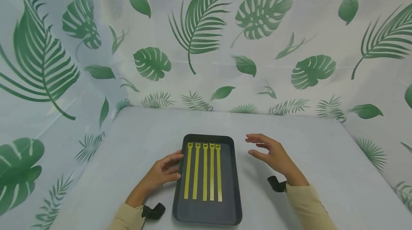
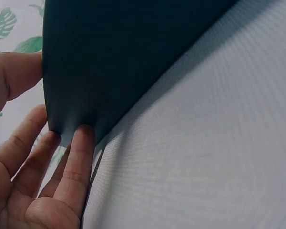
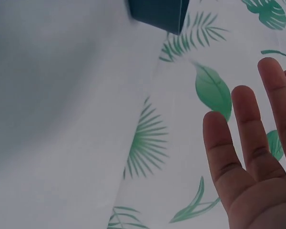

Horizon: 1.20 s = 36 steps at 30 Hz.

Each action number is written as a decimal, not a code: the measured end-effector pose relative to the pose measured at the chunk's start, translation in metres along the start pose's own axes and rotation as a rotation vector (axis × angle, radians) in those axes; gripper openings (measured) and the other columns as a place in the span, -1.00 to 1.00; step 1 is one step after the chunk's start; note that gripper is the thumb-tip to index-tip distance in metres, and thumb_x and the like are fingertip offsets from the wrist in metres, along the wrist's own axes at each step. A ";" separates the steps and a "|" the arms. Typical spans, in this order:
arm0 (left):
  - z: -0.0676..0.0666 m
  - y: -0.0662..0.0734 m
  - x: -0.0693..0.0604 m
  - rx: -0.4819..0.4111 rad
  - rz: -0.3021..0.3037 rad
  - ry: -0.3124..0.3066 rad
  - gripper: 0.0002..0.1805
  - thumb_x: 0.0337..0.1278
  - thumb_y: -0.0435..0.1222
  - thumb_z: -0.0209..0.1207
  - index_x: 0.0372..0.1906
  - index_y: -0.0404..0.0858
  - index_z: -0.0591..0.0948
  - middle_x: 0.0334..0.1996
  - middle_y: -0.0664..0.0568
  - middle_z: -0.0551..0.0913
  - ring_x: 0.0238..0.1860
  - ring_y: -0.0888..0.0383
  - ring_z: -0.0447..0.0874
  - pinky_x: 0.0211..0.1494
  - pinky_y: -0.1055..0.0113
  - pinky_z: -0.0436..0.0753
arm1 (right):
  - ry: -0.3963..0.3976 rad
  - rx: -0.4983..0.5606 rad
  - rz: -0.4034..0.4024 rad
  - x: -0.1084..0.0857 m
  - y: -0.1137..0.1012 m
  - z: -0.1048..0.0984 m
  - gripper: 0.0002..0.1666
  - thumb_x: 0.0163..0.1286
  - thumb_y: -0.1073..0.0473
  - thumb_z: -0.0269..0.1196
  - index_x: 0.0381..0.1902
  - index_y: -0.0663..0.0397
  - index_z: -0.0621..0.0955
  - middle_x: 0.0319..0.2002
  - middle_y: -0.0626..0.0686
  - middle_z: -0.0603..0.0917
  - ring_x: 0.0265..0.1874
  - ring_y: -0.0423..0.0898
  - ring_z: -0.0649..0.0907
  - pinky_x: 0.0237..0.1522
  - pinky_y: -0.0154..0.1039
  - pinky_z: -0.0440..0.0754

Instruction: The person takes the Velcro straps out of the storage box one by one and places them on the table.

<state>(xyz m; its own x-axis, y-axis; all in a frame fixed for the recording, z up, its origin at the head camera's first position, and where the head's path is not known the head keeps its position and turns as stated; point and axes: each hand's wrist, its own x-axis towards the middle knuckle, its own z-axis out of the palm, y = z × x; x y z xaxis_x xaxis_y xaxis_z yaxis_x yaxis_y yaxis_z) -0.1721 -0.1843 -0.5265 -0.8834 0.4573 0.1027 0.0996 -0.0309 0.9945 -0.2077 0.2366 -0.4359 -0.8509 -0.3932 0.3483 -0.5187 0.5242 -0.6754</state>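
Touching the dark tray [image 1: 206, 215] from its left, fingers loosely extended, here's the left hand [image 1: 160, 171], nearer; inside, five yellow strips [image 1: 205, 172] run lengthwise away from the person; out right, apart, the right hand [image 1: 274, 154] hovers, fingers relaxed, holding nothing.

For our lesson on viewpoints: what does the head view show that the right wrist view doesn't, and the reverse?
Only the head view: the left hand touching the tray, and five yellow strips in it.
Only the right wrist view: a palm-side close-up of the right hand.
Both: the right hand, leaf-printed cloth and part of the tray.
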 end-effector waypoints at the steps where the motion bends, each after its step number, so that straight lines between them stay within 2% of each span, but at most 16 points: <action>1: 0.000 0.000 0.000 0.004 -0.003 0.001 -0.25 0.36 -0.45 0.41 0.54 -0.57 0.37 0.68 -0.46 0.06 0.64 -0.48 0.06 0.47 0.25 0.58 | -0.010 0.012 -0.009 0.002 0.000 0.001 -0.39 0.33 0.42 0.52 0.33 0.25 0.64 0.14 0.19 0.80 0.12 -0.08 0.76 0.23 -0.04 0.75; 3: 0.000 0.001 0.000 0.008 -0.006 0.001 -0.26 0.36 -0.45 0.40 0.54 -0.57 0.37 0.68 -0.46 0.06 0.64 -0.48 0.07 0.47 0.24 0.58 | -0.035 0.036 -0.019 0.006 0.000 0.003 -0.41 0.35 0.41 0.51 0.32 0.25 0.65 0.14 0.20 0.79 0.11 -0.09 0.76 0.20 -0.12 0.76; 11: 0.002 0.003 0.002 0.002 -0.021 0.004 -0.24 0.34 -0.49 0.40 0.53 -0.60 0.35 0.66 -0.48 0.09 0.62 -0.48 0.13 0.48 0.25 0.57 | -0.175 0.090 0.020 0.025 -0.005 0.005 -0.49 0.41 0.38 0.48 0.30 0.27 0.67 0.16 0.20 0.78 0.14 0.30 0.73 0.21 0.11 0.75; 15: 0.002 0.003 0.003 0.004 -0.024 0.008 -0.24 0.32 -0.51 0.40 0.53 -0.60 0.35 0.67 -0.47 0.09 0.62 -0.47 0.16 0.47 0.27 0.58 | -0.245 0.142 0.011 0.036 -0.005 0.005 -0.52 0.40 0.41 0.47 0.26 0.34 0.67 0.15 0.27 0.76 0.12 0.35 0.72 0.20 0.11 0.76; 22: 0.003 0.005 0.000 0.017 -0.031 0.019 -0.24 0.31 -0.53 0.39 0.53 -0.59 0.35 0.67 -0.45 0.10 0.59 -0.49 0.21 0.44 0.32 0.59 | -0.376 0.250 -0.005 0.055 -0.004 0.011 -0.55 0.41 0.43 0.44 0.24 0.38 0.68 0.18 0.37 0.73 0.11 0.19 0.74 0.18 -0.11 0.76; 29: 0.004 0.004 0.001 0.023 -0.059 0.016 -0.24 0.35 -0.53 0.36 0.56 -0.57 0.32 0.69 -0.41 0.08 0.61 -0.46 0.20 0.45 0.32 0.58 | -0.506 0.305 -0.018 0.075 -0.009 0.020 -0.55 0.48 0.40 0.39 0.28 0.39 0.65 0.23 0.40 0.69 0.22 0.41 0.66 0.26 0.01 0.72; 36: 0.004 0.004 0.001 0.033 -0.044 0.014 -0.26 0.36 -0.53 0.35 0.55 -0.59 0.33 0.69 -0.44 0.07 0.63 -0.44 0.13 0.45 0.28 0.60 | -0.610 0.350 -0.025 0.090 -0.014 0.032 -0.53 0.48 0.45 0.35 0.32 0.40 0.63 0.26 0.35 0.68 0.20 0.49 0.62 0.21 -0.13 0.73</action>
<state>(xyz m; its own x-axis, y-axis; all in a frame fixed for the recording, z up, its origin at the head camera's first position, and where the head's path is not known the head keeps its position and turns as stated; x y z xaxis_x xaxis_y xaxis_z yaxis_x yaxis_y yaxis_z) -0.1714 -0.1805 -0.5229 -0.8933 0.4454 0.0594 0.0756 0.0187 0.9970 -0.2748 0.1698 -0.4157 -0.5879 -0.8089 0.0088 -0.3931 0.2762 -0.8770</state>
